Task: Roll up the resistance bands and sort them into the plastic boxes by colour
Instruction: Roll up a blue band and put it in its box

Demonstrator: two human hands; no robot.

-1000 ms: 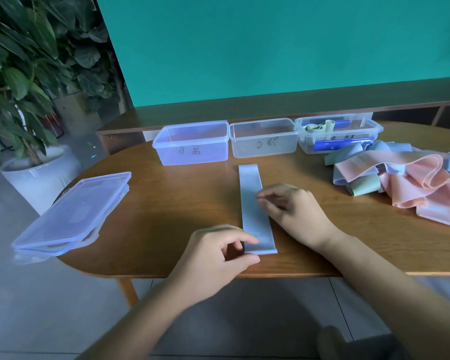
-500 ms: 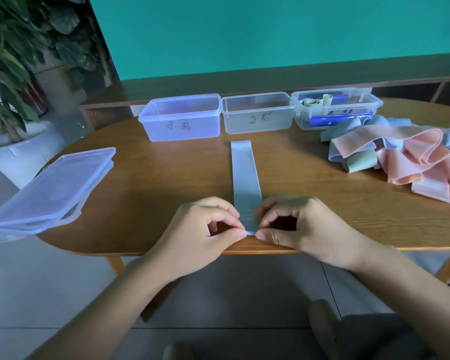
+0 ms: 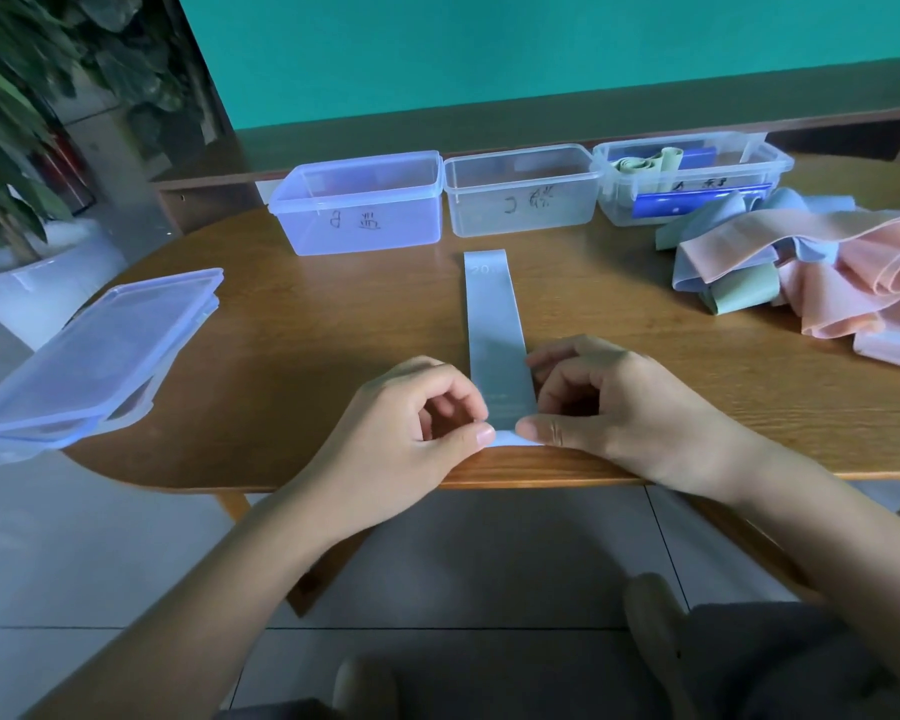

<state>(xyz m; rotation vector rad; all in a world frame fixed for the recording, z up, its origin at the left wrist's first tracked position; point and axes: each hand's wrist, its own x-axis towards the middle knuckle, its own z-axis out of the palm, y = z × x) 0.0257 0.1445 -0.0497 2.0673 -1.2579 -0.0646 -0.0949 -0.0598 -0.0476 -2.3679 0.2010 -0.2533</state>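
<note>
On the table [image 3: 281, 324], blue band [image 3: 492, 324] points boxward

From my hands, bare table [image 3: 302, 330] lies open toward ten o'clock. At twelve the row of three boxes [image 3: 365, 210] walls the far edge. At two a band heap [image 3: 827, 272] blocks. At nine stacked lids [image 3: 100, 350] overhang the edge.

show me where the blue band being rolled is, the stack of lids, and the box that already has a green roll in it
blue band [image 3: 492, 314], head view, flat middle stretch.
stack of lids [image 3: 100, 345], head view, top lid's surface.
box with green roll [image 3: 770, 166], head view, right rim.
</note>
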